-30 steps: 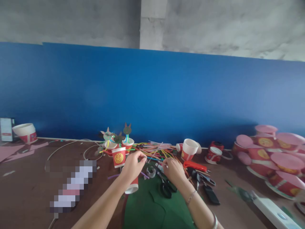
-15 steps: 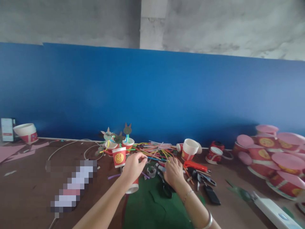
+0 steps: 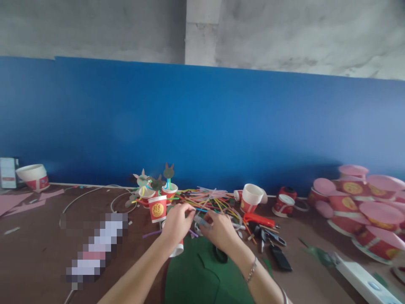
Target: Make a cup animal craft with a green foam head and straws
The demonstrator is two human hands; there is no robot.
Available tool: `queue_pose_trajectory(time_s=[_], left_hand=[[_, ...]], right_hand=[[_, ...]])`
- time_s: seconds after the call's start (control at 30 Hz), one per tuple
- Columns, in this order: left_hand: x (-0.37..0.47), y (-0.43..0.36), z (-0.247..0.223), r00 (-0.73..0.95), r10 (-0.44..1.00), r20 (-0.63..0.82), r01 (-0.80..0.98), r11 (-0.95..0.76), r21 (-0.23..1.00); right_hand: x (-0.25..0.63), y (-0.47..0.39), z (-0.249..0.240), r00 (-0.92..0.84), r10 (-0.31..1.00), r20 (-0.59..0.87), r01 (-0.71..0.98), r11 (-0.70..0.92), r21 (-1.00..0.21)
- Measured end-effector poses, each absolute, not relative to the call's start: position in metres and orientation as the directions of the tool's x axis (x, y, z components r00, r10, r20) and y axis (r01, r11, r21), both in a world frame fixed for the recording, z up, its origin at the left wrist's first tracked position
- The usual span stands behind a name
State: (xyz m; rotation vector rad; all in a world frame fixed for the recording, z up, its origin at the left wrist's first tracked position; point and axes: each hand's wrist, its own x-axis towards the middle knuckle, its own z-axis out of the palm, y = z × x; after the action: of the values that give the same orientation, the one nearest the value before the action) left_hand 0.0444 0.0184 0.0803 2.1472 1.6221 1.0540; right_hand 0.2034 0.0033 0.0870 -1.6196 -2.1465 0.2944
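Observation:
Near the middle of the table, my left hand (image 3: 177, 223) is closed in a pinch, and what sits between thumb and finger is too small to name. Facing it, my right hand (image 3: 221, 230) grips a small translucent tube-like item (image 3: 202, 221), its tip close to my left fingertips. A red and white paper cup (image 3: 157, 209) stands left of my left hand, and another cup (image 3: 177, 250) lies partly hidden under that wrist. Below both hands is green sheet material (image 3: 202, 274) with black scissors (image 3: 220, 254) on it. Colourful pipe cleaners (image 3: 205, 195) lie in a heap behind.
Cups with animal heads (image 3: 169, 172) stand at the back. Right of my hands are an orange-handled tool (image 3: 259, 219), keys (image 3: 280, 256) and a white cup (image 3: 252, 196). Pink-topped cups (image 3: 351, 211) are stacked far right, near a glue gun (image 3: 363, 278). Pink paper (image 3: 15, 202) lies left.
My right hand has moved left from the pile towards my left hand, now with the small translucent item in its fingers. My left hand has hardly moved.

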Motion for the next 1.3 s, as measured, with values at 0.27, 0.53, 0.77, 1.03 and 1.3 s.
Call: queue_pose_trajectory(time_s=[0.27,0.53,0.77,1.03,1.3], left_hand=[[0.045,0.018,0.081,0.106,0.913,0.395,0.689,-0.354,0.633],[0.022,0.025,0.092,0.008,0.931,0.365,0.781,-0.233,0.579],[0.011,0.028,0.091,-0.022,0.976,0.215,0.909,-0.070,0.411],[0.025,0.034,0.072,0.054,0.975,0.214,0.926,-0.128,0.354],[0.043,0.016,0.082,0.160,0.864,0.477,0.798,-0.397,0.453]], right_hand=[[0.204,0.003,0.086,-0.257,0.952,0.168,0.824,0.307,-0.476],[0.216,0.011,0.078,-0.073,0.988,0.138,0.987,0.091,-0.130],[0.223,0.015,0.064,0.031,0.991,0.131,0.999,-0.029,-0.017],[0.205,0.014,0.062,-0.234,0.942,0.239,0.834,0.321,-0.448],[0.190,0.001,0.067,-0.368,0.875,0.314,0.458,0.465,-0.758]])
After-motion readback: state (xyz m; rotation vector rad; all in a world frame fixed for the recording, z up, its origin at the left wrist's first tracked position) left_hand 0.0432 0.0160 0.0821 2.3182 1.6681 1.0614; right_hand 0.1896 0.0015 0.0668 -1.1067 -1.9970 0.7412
